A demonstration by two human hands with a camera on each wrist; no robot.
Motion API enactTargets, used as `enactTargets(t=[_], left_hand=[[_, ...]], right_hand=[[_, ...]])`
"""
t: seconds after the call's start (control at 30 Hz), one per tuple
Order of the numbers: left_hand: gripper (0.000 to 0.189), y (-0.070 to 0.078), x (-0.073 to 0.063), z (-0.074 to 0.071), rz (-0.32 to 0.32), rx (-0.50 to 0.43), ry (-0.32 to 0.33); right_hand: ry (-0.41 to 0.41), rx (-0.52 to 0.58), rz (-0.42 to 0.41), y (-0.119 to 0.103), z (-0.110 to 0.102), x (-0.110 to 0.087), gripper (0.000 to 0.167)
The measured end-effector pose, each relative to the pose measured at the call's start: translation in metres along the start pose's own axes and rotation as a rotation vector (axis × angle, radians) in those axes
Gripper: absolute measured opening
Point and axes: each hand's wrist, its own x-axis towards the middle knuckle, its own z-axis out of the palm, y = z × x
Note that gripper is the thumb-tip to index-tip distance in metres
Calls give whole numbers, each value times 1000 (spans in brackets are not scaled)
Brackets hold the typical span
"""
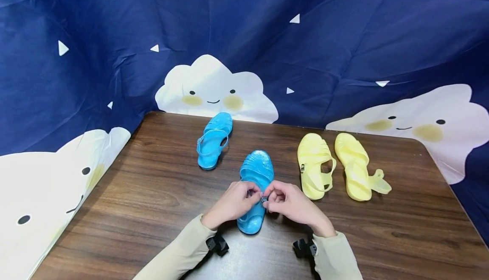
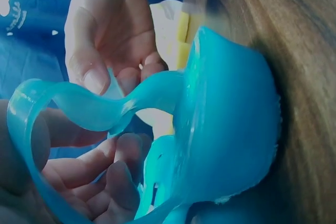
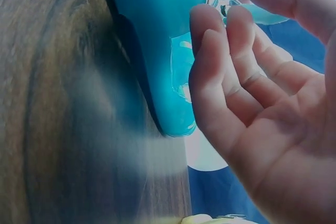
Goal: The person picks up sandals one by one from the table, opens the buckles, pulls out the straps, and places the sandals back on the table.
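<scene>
I see a blue sandal (image 1: 257, 165) lying mid-counter (image 1: 153, 186). The left hand (image 1: 237, 203) and right hand (image 1: 296, 203) pinch its strap (image 2: 20, 114) by the shiny buckle (image 1: 263, 200). Another blue sandal (image 1: 210, 144) sits farther left; two yellow sandals (image 1: 312, 148) sit right.

Bright head view, glare on tabletop (image 1: 244, 261), dimmer, hazy wrist views

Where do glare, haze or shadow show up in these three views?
Head: fairly even light, with pale glare on the tabletop near the bottom middle; left wrist: hazy smear near the top centre, dark shadow on the wood beside the blue sandal; right wrist: dim toward the left edge, milky haze over the wood, bright highlight on the sandal near the top.
</scene>
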Motion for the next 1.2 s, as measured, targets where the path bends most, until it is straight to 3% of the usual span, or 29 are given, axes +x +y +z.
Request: enactTargets(t=[0.33, 0.9, 1.2], left_hand=[[16, 0, 0, 4, -28, -14, 67], [12, 1, 1, 7, -66, -55, 84], [11, 0, 0, 8, -47, -73, 119]], right_hand=[[-23, 16, -16, -2, 1, 0, 15], [13, -42, 7, -4, 2, 1, 21], [41, -85, -35, -3, 4, 1, 22]])
